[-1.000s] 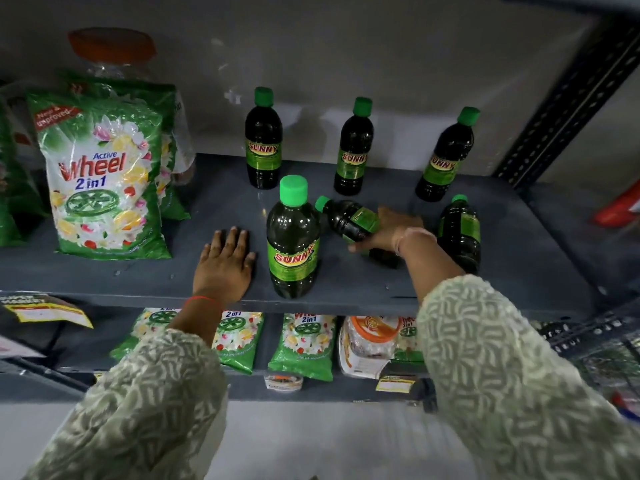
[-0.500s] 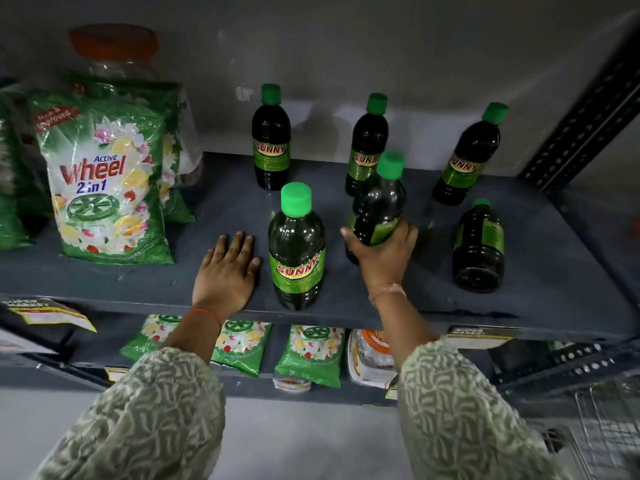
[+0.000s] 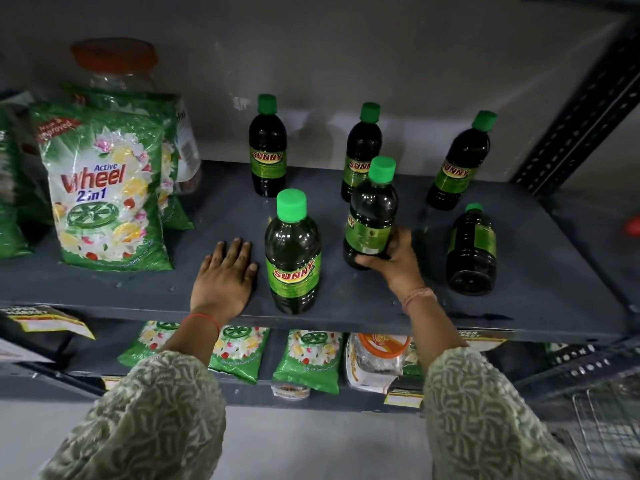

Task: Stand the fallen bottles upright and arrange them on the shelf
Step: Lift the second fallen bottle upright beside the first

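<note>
Dark green-capped SUNNY bottles stand on a grey shelf (image 3: 346, 317). My right hand (image 3: 394, 256) grips the base of one bottle (image 3: 372, 216), held upright near the shelf's middle. My left hand (image 3: 223, 275) lies flat on the shelf, fingers apart, just left of an upright front bottle (image 3: 292, 254). Three bottles stand at the back: left (image 3: 267, 147), middle (image 3: 362, 147), right (image 3: 459, 164). One bottle (image 3: 471, 251) lies on its side at the right, cap pointing to the back wall.
Green Wheel detergent bags (image 3: 104, 199) stand at the shelf's left, with an orange-lidded jar (image 3: 114, 64) behind them. A lower shelf holds more bags (image 3: 308, 358). A perforated steel upright (image 3: 585, 109) bounds the right side. A wire basket (image 3: 606, 427) sits low right.
My right hand lifted a fallen bottle from its side to upright and now holds it by the base. My left hand stayed flat on the shelf.
</note>
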A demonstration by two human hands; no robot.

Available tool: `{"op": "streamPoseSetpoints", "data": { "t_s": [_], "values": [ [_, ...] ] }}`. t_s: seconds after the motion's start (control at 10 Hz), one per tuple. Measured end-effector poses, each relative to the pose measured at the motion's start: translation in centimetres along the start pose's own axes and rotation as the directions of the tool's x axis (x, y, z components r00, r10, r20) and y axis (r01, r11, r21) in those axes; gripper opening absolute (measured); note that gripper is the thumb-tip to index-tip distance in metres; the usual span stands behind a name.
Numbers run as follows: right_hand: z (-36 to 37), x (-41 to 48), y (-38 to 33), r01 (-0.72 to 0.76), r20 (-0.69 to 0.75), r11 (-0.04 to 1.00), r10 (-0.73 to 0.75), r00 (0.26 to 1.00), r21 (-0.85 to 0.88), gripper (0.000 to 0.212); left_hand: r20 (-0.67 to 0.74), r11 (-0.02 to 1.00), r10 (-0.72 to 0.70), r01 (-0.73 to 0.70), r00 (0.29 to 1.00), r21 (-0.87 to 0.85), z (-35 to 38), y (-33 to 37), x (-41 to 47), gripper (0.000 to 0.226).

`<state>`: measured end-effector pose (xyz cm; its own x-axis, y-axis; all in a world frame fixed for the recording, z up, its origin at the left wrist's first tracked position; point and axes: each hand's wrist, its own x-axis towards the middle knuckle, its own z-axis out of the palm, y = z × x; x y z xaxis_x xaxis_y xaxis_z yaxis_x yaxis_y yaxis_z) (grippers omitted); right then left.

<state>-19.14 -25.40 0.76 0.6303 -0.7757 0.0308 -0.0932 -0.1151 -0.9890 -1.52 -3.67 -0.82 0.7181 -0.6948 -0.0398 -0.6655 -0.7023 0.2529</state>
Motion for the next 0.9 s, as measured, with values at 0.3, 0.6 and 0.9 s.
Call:
{"op": "streamPoseSetpoints", "data": {
  "t_s": [0.3,0.6,0.9],
  "values": [
    [-1.0,0.6,-0.6,-0.037,0.106,0.996,0.046,0.993,-0.080,0.094,0.002,1.000,-0.008,0.008,1.000,0.005,0.1,-0.1,0.2,0.053],
    [0.7,0.3,0.4,0.011,-0.005,0.991,-0.012,1.000,-0.133,0.079,0.010,1.000,-0.009,0.009,1.000,-0.001,0.1,-0.1,0.1,0.053],
    [-0.2,-4.7,0.9,0.031,0.067,0.966,-0.014,0.998,-0.257,0.072,0.021,1.000,-0.002,0.003,1.000,-0.008,-0.3,0.1,0.0,0.053]
  ]
}}
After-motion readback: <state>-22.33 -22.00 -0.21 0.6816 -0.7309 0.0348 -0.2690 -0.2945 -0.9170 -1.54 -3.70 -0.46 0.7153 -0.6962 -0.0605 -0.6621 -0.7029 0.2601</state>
